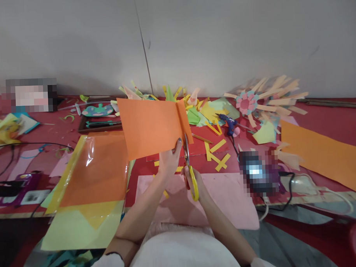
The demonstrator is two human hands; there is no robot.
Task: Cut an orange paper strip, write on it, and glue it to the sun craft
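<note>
My left hand (169, 160) grips the lower edge of an orange paper sheet (148, 126), held upright above the red table (317, 119). My right hand (194, 179) is closed on yellow-handled scissors (190, 172) whose blades point up into the sheet. A cut runs up the sheet near its right side, leaving a narrow orange strip (185, 121) to the right of the blades. Under both hands lies a pink sheet (227, 194).
A plastic-wrapped stack of orange and yellow paper (91, 171) lies at left. Yellow strips (216, 155), a blue glue gun (230, 124), a paper flower with tan rays (249, 101), another orange sheet (324, 155) and cables (314, 187) crowd the right. Paper scraps line the wall.
</note>
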